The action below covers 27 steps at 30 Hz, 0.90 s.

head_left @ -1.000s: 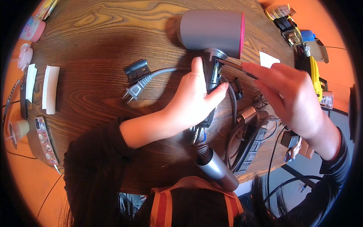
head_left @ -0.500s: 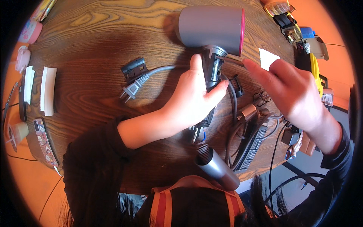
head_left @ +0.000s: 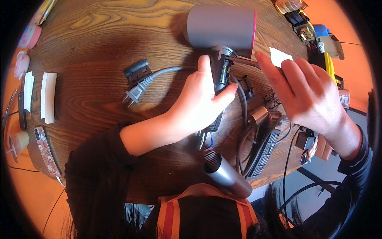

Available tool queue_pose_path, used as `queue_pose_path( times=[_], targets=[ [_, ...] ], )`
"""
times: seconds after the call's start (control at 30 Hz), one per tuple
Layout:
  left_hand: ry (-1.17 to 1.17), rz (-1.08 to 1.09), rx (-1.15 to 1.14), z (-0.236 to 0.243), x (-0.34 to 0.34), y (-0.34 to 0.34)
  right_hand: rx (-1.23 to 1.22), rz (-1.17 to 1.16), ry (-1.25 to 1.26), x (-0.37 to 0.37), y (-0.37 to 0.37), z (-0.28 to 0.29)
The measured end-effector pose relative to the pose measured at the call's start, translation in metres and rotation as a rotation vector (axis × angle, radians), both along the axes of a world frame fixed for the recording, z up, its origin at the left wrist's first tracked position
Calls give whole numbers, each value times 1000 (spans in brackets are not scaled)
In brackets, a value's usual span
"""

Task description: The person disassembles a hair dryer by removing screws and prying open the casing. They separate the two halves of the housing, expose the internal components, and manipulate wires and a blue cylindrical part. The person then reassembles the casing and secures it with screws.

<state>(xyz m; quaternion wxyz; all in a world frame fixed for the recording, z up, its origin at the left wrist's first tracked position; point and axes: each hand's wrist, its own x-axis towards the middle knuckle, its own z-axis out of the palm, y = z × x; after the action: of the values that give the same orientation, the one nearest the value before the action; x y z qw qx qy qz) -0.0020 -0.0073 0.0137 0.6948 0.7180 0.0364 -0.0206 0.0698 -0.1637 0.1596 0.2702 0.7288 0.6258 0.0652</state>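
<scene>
A grey hair dryer [head_left: 221,30] with a pink rim lies at the far middle of the table, its opened handle [head_left: 221,71] showing the dark inner parts. Around that handle my left hand [head_left: 195,99] is closed, thumb and fingers on opposite sides. My right hand [head_left: 312,93] is closed on a thin screwdriver [head_left: 243,61], whose grip is mostly hidden by the fingers. The shaft points left and its end meets the top of the handle, just below the dryer's head. A loose grey handle sleeve [head_left: 229,177] sits near me, below wires coming out of the handle.
Left of the handle are a power plug [head_left: 137,91] and a black plastic piece [head_left: 138,71]. A black slotted part [head_left: 264,155] and coiled cord lie to the right. White strips [head_left: 48,97] and a phone [head_left: 47,151] are at the left; tools crowd the right edge.
My right hand has turned, with its fingers curled further round the screwdriver, and the shaft end now reaches into the handle. My left hand keeps its grip. The whole view has shifted slightly.
</scene>
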Motion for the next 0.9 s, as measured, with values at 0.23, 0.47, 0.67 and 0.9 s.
queue_pose_path(
  times=[0.23, 0.47, 0.67, 0.9],
  targets=[
    [-80, -9, -2, -2, 1, 0, 213, -517, 517, -1, 22, -1],
    [-63, 10, -44, -2, 1, 0, 341, -532, 572, -3, 18, -9],
    [-107, 3, 35, -3, 1, 0, 305, -640, 557, -10, 21, -5],
    [-92, -11, 0, -2, 0, 1, 412, -640, 753, -1, 22, -6]
  ],
)
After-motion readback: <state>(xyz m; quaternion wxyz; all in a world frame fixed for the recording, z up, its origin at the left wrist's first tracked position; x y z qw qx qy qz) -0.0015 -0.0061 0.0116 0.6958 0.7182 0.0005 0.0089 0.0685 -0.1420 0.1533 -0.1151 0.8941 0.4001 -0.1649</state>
